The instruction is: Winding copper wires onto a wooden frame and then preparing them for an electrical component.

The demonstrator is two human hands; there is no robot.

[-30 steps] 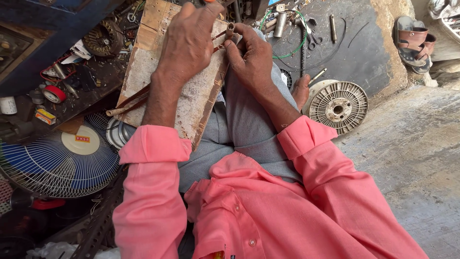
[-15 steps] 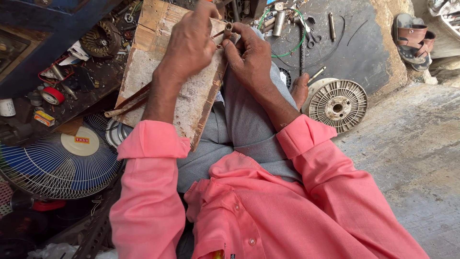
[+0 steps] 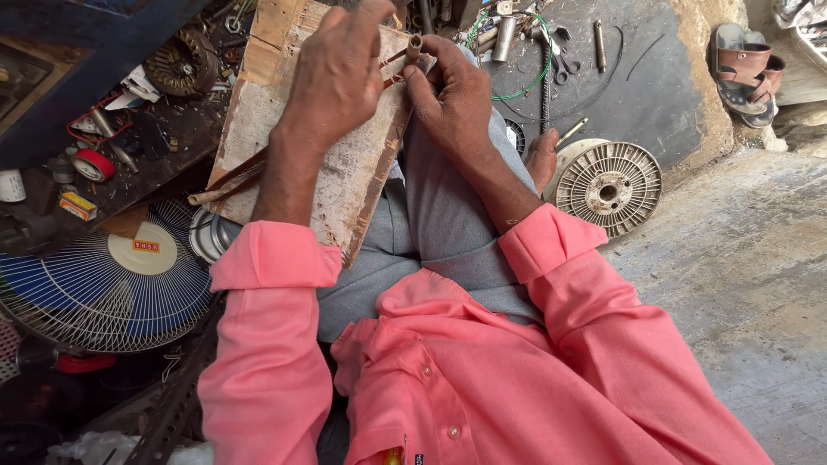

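Floor: rough concrete (image 3: 758, 284) at the right, with a dark worn patch at the top strewn with tools and a pair of sandals (image 3: 745, 73) at its edge.
Fan guard: blue-and-white wire grille (image 3: 103, 284) lying flat at lower left, well apart from the hands.
Board: weathered wooden board (image 3: 345, 172) resting slantwise across the person's lap, its far end toward the tool litter.
Spool: ribbed metal wheel (image 3: 608, 187) on the floor just beside the right knee.
Left hand: left hand (image 3: 336, 82) lies palm-down on the board's far end, fingers curled and closed over thin dark rods (image 3: 226, 179) whose free ends trail down the board's left side.
Right hand: right hand (image 3: 452, 103) is closed in a pinch, thumb and forefinger clamped on a small metal tube (image 3: 414, 47) held upright at the board's top right corner, just beside the left hand's fingertips.
Small items: red tape roll (image 3: 93, 164) on the dark shelf at left; pliers and a green wire (image 3: 517, 52) beyond the hands.
Judgement on the step: the work appears to be fitting the rod ends to the tube. It would go best with the left palm pressing the rods flat so they cannot roll, the tube kept square to them, and the board steadied on the thigh; a slackened pinch could let the tube tip off the corner.
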